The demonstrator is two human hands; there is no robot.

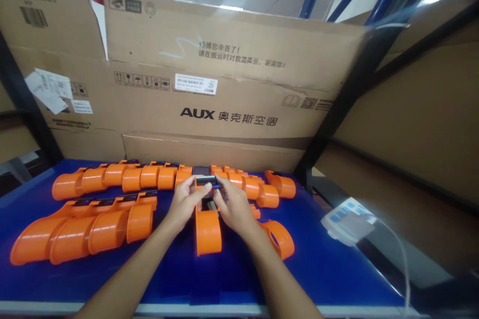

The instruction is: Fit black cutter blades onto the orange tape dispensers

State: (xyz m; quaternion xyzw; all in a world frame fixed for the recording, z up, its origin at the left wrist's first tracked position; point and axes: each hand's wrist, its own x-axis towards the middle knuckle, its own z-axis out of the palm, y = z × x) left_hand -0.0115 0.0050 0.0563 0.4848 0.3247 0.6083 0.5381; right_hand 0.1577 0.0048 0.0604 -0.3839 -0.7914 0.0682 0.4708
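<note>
Between my two hands is an orange plastic tape dispenser (208, 233), with its round hoop hanging toward me and a dark bar (205, 180) across its top end. My left hand (187, 200) is closed on the left side of that end, thumb laid over the front near the bar. On the other side, my right hand (232, 204) is closed around the same end, its fingertips by a small dark blue part (215, 186). The fingers partly cover the dispenser's middle. Behind my hands stands a small dark box-like object (201, 170).
Rows of similar orange dispensers (107, 232) lie at left and along the back of the blue table (314, 269). One orange piece (282, 239) sits by my right forearm. A white-and-blue packet (350, 220) and cable lie at right. A cardboard box wall (232, 134) stands behind.
</note>
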